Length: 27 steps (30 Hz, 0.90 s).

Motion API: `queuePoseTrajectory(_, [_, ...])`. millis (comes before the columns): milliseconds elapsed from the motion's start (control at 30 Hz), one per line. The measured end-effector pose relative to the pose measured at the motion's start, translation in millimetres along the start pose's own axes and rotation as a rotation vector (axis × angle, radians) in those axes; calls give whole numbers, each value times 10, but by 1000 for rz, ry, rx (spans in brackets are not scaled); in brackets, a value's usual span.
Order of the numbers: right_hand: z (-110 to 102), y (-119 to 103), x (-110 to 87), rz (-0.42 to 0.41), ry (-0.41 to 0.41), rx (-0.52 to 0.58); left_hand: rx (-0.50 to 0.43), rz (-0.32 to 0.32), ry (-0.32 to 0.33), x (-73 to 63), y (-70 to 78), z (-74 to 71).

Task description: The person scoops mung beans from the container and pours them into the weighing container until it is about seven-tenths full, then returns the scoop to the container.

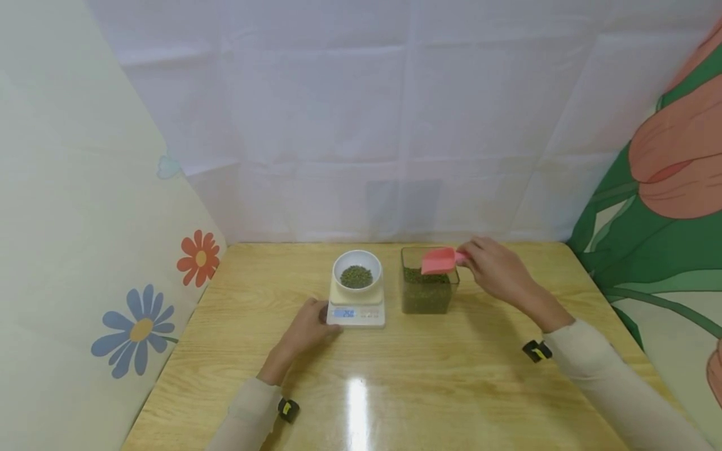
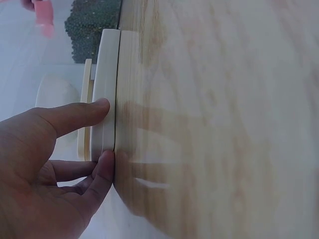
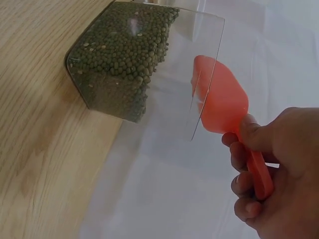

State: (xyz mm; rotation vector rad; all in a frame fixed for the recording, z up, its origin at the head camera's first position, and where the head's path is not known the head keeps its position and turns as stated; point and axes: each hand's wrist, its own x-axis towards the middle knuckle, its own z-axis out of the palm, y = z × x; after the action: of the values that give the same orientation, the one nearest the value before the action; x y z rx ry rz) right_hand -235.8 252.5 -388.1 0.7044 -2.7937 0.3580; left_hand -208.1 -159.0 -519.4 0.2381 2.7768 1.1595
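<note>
A white kitchen scale [image 1: 372, 318] with a lit display stands on the table, digits too blurred to read surely. On its platform sits a white bowl [image 1: 357, 256] holding small green beans [image 1: 356, 277], apparently mung beans. My left hand [image 1: 310, 326] holds the scale's near left corner, thumb [image 2: 82, 117] along one edge and fingers against the other. To the right stands a clear square container [image 1: 425, 302], partly filled with the same beans. My right hand [image 1: 499, 269] grips the handle of a pink scoop [image 3: 224, 99], its blade at the container's top, above the beans. No beans show in the scoop.
The wooden table [image 1: 429, 388] meets a white cloth backdrop [image 1: 316, 125] just behind the scale and container. Flower-printed panels [image 1: 682, 250] stand at both sides. Black bands with a yellow mark [image 1: 537, 351] show at both sleeves.
</note>
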Motion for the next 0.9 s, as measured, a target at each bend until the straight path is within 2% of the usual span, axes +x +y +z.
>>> queuePoseTrajectory(200, [-32, -3, 7, -14, -3, -52, -3, -8, 0, -3, 1, -6])
queuePoseTrajectory(400, [-50, -44, 37, -67, 15, -133, -5, -9, -2, -6, 0, -8])
queuePoseTrajectory(900, [-63, -155, 176, -103, -40, -248, -20, -27, -2, 0, -21, 9])
